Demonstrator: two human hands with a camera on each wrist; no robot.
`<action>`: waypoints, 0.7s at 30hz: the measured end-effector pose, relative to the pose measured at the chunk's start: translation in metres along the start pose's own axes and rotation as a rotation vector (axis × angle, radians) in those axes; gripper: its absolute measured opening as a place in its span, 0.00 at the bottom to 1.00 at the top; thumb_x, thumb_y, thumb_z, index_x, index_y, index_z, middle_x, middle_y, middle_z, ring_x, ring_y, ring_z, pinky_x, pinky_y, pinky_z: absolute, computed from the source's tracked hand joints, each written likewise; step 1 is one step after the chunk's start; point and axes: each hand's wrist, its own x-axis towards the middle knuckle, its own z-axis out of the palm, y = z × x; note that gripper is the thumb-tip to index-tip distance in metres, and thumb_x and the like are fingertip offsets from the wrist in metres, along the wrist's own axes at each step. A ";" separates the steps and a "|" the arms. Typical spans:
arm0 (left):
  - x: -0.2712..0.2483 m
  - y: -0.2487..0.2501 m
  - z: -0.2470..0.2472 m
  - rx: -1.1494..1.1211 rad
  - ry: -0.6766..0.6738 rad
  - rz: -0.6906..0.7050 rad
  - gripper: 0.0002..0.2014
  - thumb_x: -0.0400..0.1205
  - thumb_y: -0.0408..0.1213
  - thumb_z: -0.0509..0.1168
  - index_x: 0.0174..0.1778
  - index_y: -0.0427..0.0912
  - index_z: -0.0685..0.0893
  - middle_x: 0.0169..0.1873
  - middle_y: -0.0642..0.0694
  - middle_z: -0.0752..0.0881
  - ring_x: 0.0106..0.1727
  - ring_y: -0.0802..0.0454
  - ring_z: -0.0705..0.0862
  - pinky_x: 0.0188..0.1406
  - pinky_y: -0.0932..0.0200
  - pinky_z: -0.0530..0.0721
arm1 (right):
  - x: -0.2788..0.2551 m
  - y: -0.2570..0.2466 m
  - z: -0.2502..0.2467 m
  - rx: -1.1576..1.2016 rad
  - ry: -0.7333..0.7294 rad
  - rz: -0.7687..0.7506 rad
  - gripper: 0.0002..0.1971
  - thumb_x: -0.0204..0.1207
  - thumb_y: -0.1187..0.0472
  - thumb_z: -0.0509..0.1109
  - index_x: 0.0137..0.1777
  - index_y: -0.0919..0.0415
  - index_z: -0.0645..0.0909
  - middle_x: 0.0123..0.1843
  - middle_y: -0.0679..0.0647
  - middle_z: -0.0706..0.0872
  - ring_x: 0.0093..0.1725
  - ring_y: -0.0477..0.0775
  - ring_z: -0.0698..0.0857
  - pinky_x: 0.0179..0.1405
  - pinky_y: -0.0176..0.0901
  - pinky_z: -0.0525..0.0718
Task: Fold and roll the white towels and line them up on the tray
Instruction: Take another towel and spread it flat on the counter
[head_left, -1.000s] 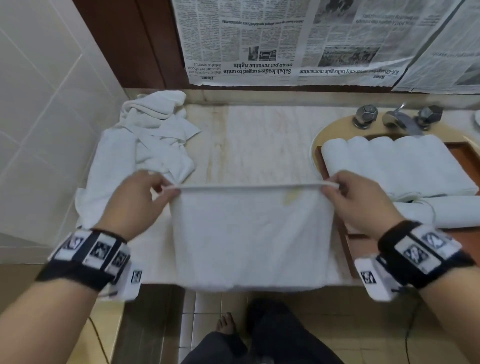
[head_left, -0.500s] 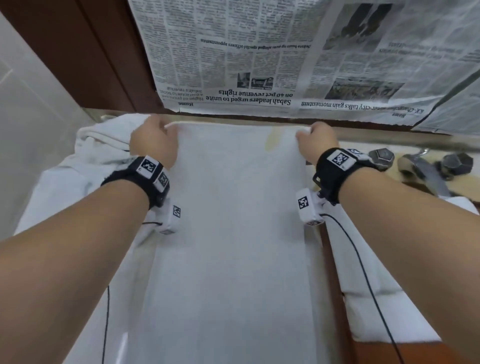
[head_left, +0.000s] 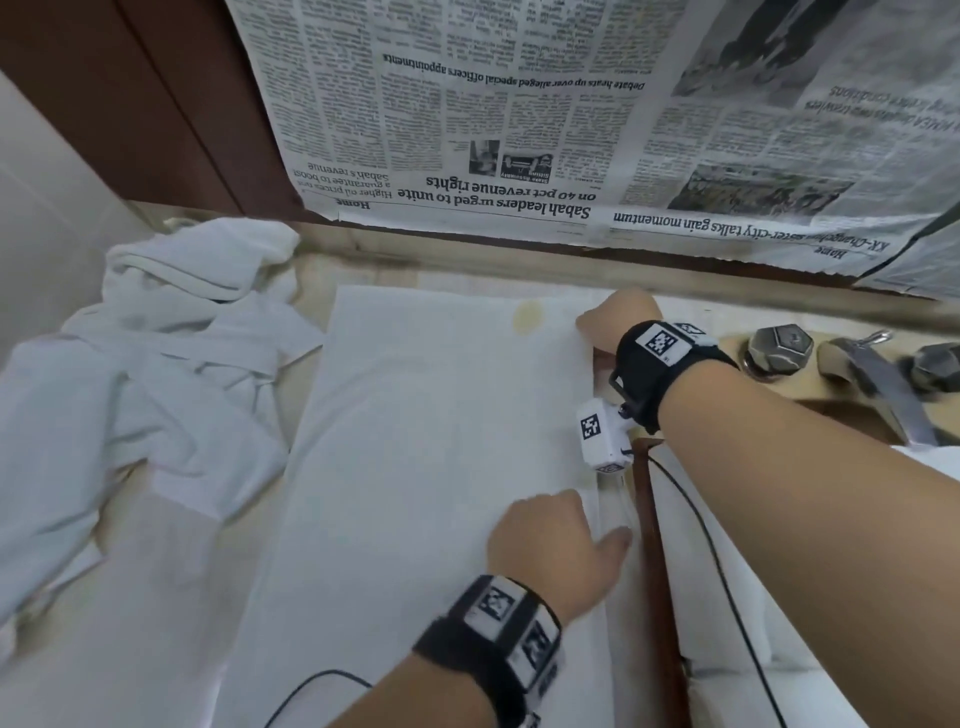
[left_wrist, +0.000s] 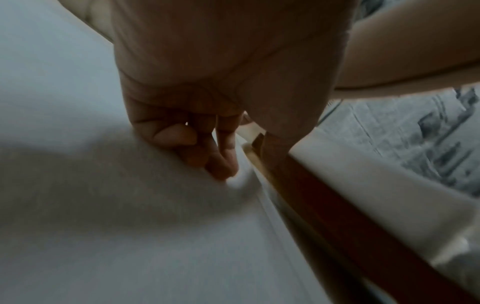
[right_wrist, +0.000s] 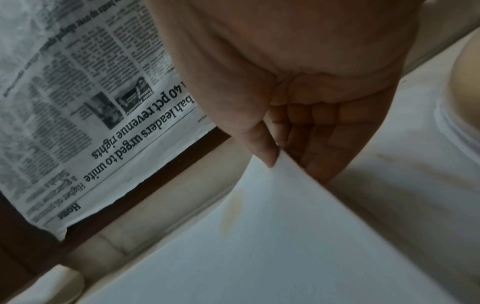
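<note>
A white towel (head_left: 431, 467) lies spread flat on the counter, running away from me, with a yellowish stain (head_left: 527, 316) near its far edge. My right hand (head_left: 597, 325) pinches the far right corner between thumb and fingers (right_wrist: 279, 158), lifting it slightly. At the middle of the right edge, my left hand (head_left: 597, 535) has curled fingers (left_wrist: 221, 164) digging into the cloth and its thumb at the hem. The brown tray (head_left: 655, 571) borders that edge. Rolled white towels (head_left: 737, 623) lie on the tray, partly hidden by my right forearm.
A crumpled pile of white towels (head_left: 156, 374) covers the counter's left side. Taps and a faucet (head_left: 878, 379) stand at the back right, beyond the tray. Newspaper (head_left: 519, 130) hangs on the wall behind the counter. A tiled wall closes the left.
The towel was carried to the back of the counter and laid flat. My left hand has let go of the far left corner and moved to the right edge.
</note>
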 end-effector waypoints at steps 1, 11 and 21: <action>-0.001 0.003 0.006 0.026 0.013 0.002 0.26 0.80 0.69 0.59 0.53 0.49 0.81 0.48 0.50 0.86 0.53 0.46 0.83 0.49 0.51 0.83 | 0.001 0.001 -0.002 0.011 0.011 -0.001 0.13 0.81 0.59 0.64 0.35 0.63 0.77 0.35 0.58 0.83 0.34 0.59 0.82 0.32 0.42 0.79; -0.022 -0.010 -0.015 -0.630 -0.177 0.021 0.13 0.87 0.55 0.62 0.45 0.49 0.76 0.37 0.47 0.83 0.39 0.47 0.83 0.49 0.46 0.85 | -0.017 0.002 -0.026 0.073 0.198 -0.013 0.10 0.79 0.61 0.70 0.39 0.66 0.79 0.32 0.57 0.81 0.33 0.57 0.83 0.23 0.40 0.71; -0.073 -0.121 -0.093 -0.981 0.414 -0.195 0.12 0.90 0.50 0.61 0.51 0.44 0.74 0.28 0.49 0.74 0.25 0.56 0.73 0.24 0.67 0.72 | -0.059 -0.148 0.038 0.409 0.172 -0.356 0.10 0.77 0.55 0.70 0.44 0.61 0.88 0.35 0.55 0.91 0.35 0.56 0.90 0.37 0.49 0.90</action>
